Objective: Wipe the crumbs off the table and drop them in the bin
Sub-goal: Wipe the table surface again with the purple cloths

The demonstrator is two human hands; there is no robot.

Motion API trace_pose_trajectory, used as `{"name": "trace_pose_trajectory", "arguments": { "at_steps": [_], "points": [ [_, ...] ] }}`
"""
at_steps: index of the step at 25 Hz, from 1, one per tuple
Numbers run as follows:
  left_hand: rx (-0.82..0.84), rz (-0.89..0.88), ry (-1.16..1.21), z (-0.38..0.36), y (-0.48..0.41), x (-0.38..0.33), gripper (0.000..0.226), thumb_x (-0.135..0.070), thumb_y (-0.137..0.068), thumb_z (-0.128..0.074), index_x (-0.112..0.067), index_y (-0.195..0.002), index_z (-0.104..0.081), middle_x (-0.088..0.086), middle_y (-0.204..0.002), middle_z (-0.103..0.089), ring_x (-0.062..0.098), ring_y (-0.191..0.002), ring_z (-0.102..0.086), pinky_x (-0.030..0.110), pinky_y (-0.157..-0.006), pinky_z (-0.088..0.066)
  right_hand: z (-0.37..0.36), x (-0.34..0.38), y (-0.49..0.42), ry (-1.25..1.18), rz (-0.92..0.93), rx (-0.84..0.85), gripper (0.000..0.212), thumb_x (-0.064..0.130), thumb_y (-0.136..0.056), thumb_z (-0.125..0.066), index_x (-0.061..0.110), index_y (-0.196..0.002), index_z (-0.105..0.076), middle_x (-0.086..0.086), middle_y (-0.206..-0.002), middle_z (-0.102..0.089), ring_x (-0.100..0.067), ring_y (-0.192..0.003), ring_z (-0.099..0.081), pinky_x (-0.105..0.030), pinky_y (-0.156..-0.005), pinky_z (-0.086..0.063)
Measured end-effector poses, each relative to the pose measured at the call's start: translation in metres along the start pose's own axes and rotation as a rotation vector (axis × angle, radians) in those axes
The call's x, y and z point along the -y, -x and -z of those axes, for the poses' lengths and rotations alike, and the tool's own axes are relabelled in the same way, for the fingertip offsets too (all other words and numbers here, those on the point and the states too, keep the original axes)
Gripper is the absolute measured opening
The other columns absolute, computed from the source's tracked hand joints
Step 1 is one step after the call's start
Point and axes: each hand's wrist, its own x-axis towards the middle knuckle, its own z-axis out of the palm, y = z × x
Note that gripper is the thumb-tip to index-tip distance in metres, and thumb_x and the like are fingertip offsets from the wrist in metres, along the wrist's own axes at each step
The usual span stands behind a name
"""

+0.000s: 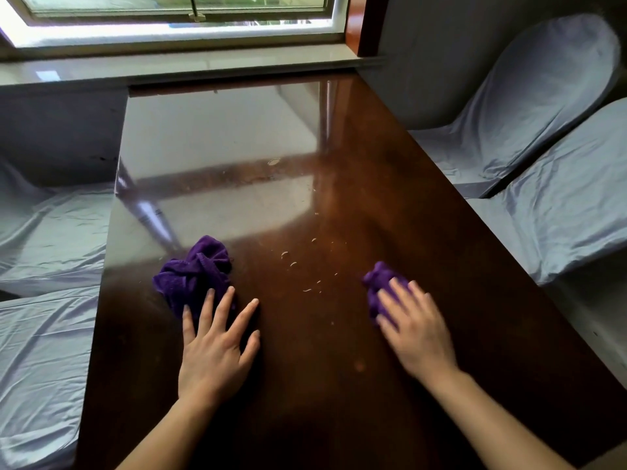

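Hands (pixel 213 354) (pixel 415 329) flat, fingers spread, press crumpled purple cloths (pixel 195 273) (pixel 378 283) onto glossy table (pixel 390 205) — pale crumbs (pixel 307 276) between.

My one head view looks forward and steeply down, close over the table (pixel 339 351), facing the window (pixel 176 15) beyond.

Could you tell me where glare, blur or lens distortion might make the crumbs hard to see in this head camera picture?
In the head view, window glare whitens the far left of the table, hiding any crumbs there; the crumbs show clearly only on the darker wood; the right hand on its purple cloth looks slightly motion-blurred, the left hand sharper; wide-angle distortion bends the table edges.
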Motion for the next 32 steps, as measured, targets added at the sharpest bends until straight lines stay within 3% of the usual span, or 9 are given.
{"name": "trace_pose_trajectory", "arguments": {
  "at_steps": [3, 5, 11, 14, 21, 24, 28, 30, 32],
  "points": [
    [-0.015, -0.001, 0.001, -0.002, 0.001, 0.001, 0.057, -0.06, -0.09, -0.031, -0.049, -0.146, -0.028, 0.0, -0.16, -0.026, 0.023, -0.151, -0.002, 0.059, -0.119, -0.004, 0.004, -0.014, -0.067, -0.083, -0.298, 0.012, 0.048, 0.04, -0.098, -0.051, 0.02, -0.142, -0.051, -0.009, -0.157, -0.04, -0.039, -0.145, -0.032, -0.052, -0.117, -0.028],
    [-0.014, -0.002, -0.004, -0.003, 0.0, 0.002, 0.057, -0.06, -0.09, -0.032, -0.049, -0.146, -0.027, 0.0, -0.161, -0.025, 0.023, -0.151, -0.001, 0.058, -0.119, -0.003, 0.003, -0.002, -0.094, -0.121, -0.323, 0.01, 0.049, 0.043, -0.1, -0.045, 0.023, -0.144, -0.048, -0.005, -0.159, -0.037, -0.036, -0.147, -0.028, -0.049, -0.12, -0.022],
    [-0.003, 0.004, -0.005, -0.001, 0.0, 0.001, 0.058, -0.061, -0.089, -0.032, -0.05, -0.146, -0.026, 0.0, -0.161, -0.024, 0.023, -0.151, -0.001, 0.058, -0.119, -0.003, -0.011, 0.078, 0.032, -0.175, 0.265, 0.064, 0.048, 0.051, -0.095, -0.048, 0.034, -0.139, -0.052, 0.005, -0.154, -0.045, -0.032, -0.143, -0.039, -0.048, -0.117, -0.024],
    [0.0, 0.009, -0.009, -0.002, 0.001, 0.002, 0.059, -0.062, -0.089, -0.032, -0.05, -0.146, -0.025, 0.0, -0.161, -0.024, 0.024, -0.151, -0.001, 0.058, -0.119, -0.002, -0.012, 0.053, 0.043, -0.118, 0.494, 0.132, 0.048, 0.051, -0.095, -0.048, 0.032, -0.139, -0.052, 0.001, -0.154, -0.045, -0.03, -0.143, -0.04, -0.047, -0.116, -0.028],
    [-0.003, 0.017, -0.013, -0.002, 0.0, 0.001, 0.059, -0.064, -0.088, -0.033, -0.052, -0.145, -0.023, 0.0, -0.161, -0.023, 0.024, -0.151, 0.0, 0.058, -0.119, 0.0, -0.001, 0.038, -0.098, -0.139, -0.209, 0.04, 0.052, 0.045, -0.1, -0.044, 0.024, -0.148, -0.043, -0.006, -0.161, -0.032, -0.033, -0.148, -0.025, -0.045, -0.121, -0.018],
    [0.0, 0.018, -0.005, -0.001, 0.0, 0.002, 0.058, -0.064, -0.088, -0.034, -0.051, -0.145, -0.026, 0.0, -0.16, -0.026, 0.024, -0.151, -0.003, 0.058, -0.119, -0.003, -0.009, 0.084, -0.052, -0.096, 0.101, 0.06, 0.049, 0.05, -0.099, -0.036, 0.035, -0.146, -0.043, 0.003, -0.161, -0.033, -0.027, -0.149, -0.027, -0.045, -0.12, -0.016],
    [0.006, 0.01, 0.007, 0.0, 0.0, 0.002, 0.058, -0.062, -0.088, -0.036, -0.05, -0.144, -0.03, 0.001, -0.16, -0.027, 0.024, -0.151, -0.005, 0.057, -0.119, -0.004, -0.013, 0.116, 0.056, -0.225, 0.564, 0.17, 0.045, 0.047, -0.089, -0.056, 0.034, -0.132, -0.056, 0.005, -0.151, -0.049, -0.029, -0.14, -0.044, -0.048, -0.117, -0.031],
    [-0.003, 0.015, 0.01, 0.0, 0.001, 0.003, 0.057, -0.061, -0.088, -0.034, -0.051, -0.145, -0.028, 0.0, -0.16, -0.027, 0.024, -0.151, -0.005, 0.057, -0.119, -0.004, -0.01, 0.092, 0.04, -0.153, 0.583, 0.146, 0.043, 0.042, -0.088, -0.057, 0.03, -0.128, -0.061, 0.002, -0.146, -0.055, -0.03, -0.136, -0.05, -0.047, -0.114, -0.038],
    [0.001, 0.019, 0.016, 0.0, 0.001, 0.002, 0.057, -0.062, -0.089, -0.033, -0.051, -0.145, -0.027, 0.0, -0.16, -0.026, 0.023, -0.151, -0.004, 0.057, -0.119, -0.003, -0.006, 0.061, -0.006, -0.037, 0.39, 0.034, 0.044, 0.038, -0.091, -0.051, 0.025, -0.131, -0.062, -0.003, -0.146, -0.055, -0.032, -0.136, -0.049, -0.048, -0.114, -0.038]
  ]
}}
